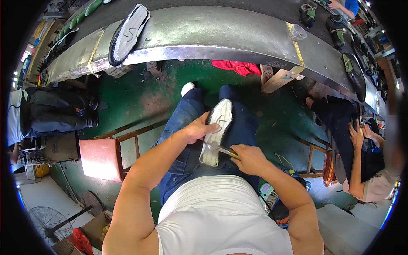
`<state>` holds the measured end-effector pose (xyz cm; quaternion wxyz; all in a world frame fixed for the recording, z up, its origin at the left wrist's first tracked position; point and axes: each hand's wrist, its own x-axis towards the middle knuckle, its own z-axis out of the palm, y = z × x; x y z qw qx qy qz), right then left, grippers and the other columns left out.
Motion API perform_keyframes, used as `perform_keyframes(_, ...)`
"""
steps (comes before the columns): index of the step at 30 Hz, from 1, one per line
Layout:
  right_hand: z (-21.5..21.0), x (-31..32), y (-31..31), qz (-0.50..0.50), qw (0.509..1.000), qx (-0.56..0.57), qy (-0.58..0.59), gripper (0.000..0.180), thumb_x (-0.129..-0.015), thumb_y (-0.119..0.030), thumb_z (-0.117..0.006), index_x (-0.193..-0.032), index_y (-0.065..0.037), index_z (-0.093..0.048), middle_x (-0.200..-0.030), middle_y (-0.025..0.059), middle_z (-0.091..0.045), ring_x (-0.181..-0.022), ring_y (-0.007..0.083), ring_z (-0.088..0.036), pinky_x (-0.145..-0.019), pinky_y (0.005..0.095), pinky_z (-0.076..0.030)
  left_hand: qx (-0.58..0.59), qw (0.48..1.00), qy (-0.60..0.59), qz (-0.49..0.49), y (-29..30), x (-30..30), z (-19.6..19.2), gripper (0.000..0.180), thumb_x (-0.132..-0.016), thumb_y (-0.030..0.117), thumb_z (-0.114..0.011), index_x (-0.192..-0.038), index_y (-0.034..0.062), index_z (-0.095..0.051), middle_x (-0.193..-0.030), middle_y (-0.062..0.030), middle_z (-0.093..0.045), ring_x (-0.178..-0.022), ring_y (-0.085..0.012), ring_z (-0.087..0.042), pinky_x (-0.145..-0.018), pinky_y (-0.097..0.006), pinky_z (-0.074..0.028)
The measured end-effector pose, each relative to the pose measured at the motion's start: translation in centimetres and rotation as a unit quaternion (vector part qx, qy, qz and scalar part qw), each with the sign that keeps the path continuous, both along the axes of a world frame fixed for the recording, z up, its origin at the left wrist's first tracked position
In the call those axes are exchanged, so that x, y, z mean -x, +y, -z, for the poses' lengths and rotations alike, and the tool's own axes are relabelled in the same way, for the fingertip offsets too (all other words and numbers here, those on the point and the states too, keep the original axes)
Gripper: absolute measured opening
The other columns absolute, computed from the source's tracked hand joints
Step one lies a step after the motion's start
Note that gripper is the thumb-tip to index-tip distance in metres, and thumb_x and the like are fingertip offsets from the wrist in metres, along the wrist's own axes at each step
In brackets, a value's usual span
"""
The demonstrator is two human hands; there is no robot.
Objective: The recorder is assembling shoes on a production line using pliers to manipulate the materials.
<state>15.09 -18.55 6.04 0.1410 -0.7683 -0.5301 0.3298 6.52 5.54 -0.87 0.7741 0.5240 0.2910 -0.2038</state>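
An unfinished shoe (pixel 222 117) lies bottom up across my thighs, its white underside edged in black and bearing a dark curved mark. My left hand (pixel 199 128) grips its side, the thumb pressed on the underside. Wrapped in my right hand (pixel 250 159) is a metal hand tool (pixel 222 148) with a yellowish handle; its thin end lies over the lower part of the shoe. Whether that tool is pliers or a hammer I cannot tell. A matching shoe (pixel 129 34) rests bottom up on the metal-edged bench (pixel 182 32) ahead.
Several dark shoes (pixel 356 76) line the bench's right side near a clear plastic cup (pixel 298 32). A red cloth (pixel 238 67) hangs below the bench. A pink-topped stool (pixel 100 159) stands left, a fan (pixel 49 223) lower left. People sit on both sides, one person's hand (pixel 356 136) at work right.
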Motion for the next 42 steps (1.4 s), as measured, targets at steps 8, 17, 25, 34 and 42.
perform_keyframes(8,0.1,0.3,-3.4,0.087,0.978,0.114,0.152,0.029,-0.090,-0.023,-0.066,-0.110,-0.002,-0.062,-0.097,0.0197,-0.066,-0.089,0.0388,-0.066,-0.079,0.0462,-0.052,-0.145,0.985,-0.086,-0.036,-4.3,1.9,2.0,0.075,-0.097,0.024,-0.064,-0.156,0.0074,-0.020,-0.141,-0.0182,-0.051,-0.131,-0.0251,-0.049,-0.112,-0.034,-0.036)
perform_keyframes(17,-0.2,2.1,-6.8,-0.003,0.997,0.080,-0.001,0.022,-0.091,-0.018,-0.059,-0.105,-0.001,-0.060,-0.097,0.0184,-0.065,-0.091,0.0356,-0.067,-0.080,0.0458,-0.054,-0.039,0.991,-0.104,-0.071,-6.7,4.9,2.2,0.091,-0.101,0.010,-0.054,-0.159,0.0204,0.016,-0.158,-0.0137,-0.031,-0.139,-0.0215,-0.037,-0.114,-0.034,-0.031)
perform_keyframes(25,1.3,-2.7,-2.4,0.498,0.718,-0.235,0.426,0.041,-0.106,-0.037,-0.044,-0.098,-0.001,-0.061,-0.079,0.0059,-0.065,-0.061,0.0140,-0.062,-0.058,0.0313,-0.051,0.015,0.996,-0.092,-0.009,-5.7,6.3,0.6,0.097,-0.101,0.009,-0.054,-0.156,0.0228,0.025,-0.164,-0.0138,-0.015,-0.147,-0.0218,-0.024,-0.118,-0.034,-0.022)
perform_keyframes(34,5.0,-2.4,0.0,0.381,0.847,-0.271,0.253,0.040,-0.108,-0.034,-0.040,-0.106,0.002,-0.058,-0.084,0.0092,-0.065,-0.065,0.0150,-0.065,-0.060,0.0309,-0.051,-0.023,0.994,-0.104,0.010,-5.5,6.1,1.0,0.102,-0.099,0.008,-0.057,-0.154,0.0213,0.029,-0.163,-0.0157,-0.019,-0.145,-0.0214,-0.028,-0.117,-0.032,-0.025)
perform_keyframes(42,5.2,1.1,-2.1,0.368,0.879,-0.180,0.245,0.039,-0.107,-0.033,-0.040,-0.099,0.001,-0.059,-0.083,0.0068,-0.064,-0.067,0.0140,-0.063,-0.063,0.0316,-0.050,-0.038,0.993,-0.082,0.075,-5.1,5.8,-0.6,0.109,-0.097,0.009,-0.061,-0.151,0.0144,0.034,-0.159,-0.0158,-0.028,-0.141,-0.0214,-0.034,-0.116,-0.033,-0.028)
